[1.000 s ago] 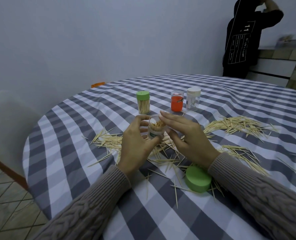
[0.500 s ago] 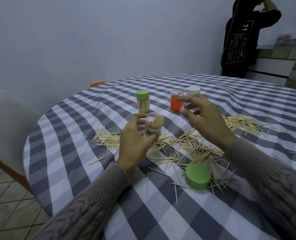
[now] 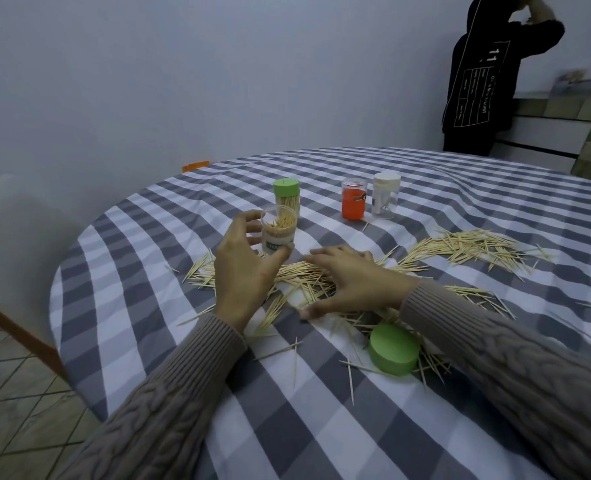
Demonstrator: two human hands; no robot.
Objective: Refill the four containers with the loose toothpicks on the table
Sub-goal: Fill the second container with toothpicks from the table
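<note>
My left hand (image 3: 242,268) grips an open clear container (image 3: 278,233) with toothpicks standing in it, held upright just above the cloth. My right hand (image 3: 351,282) lies palm down, fingers spread, on the loose toothpick pile (image 3: 308,278) in front of me. More loose toothpicks (image 3: 467,245) spread out to the right. Behind stand a green-lidded container (image 3: 286,199) full of toothpicks, an orange container (image 3: 353,203) and a white-capped clear container (image 3: 386,197). A loose green lid (image 3: 393,353) lies near my right wrist.
The round table carries a grey and white checked cloth (image 3: 155,258); its edge curves close on the left. A person in a black hoodie (image 3: 477,81) stands at the far right by a tiled counter (image 3: 564,123). A pale chair (image 3: 7,237) stands at left.
My right hand left the container's mouth, lifted toward the back jars, then came down flat on the toothpick pile. My left hand keeps holding the container, now a little further out.
</note>
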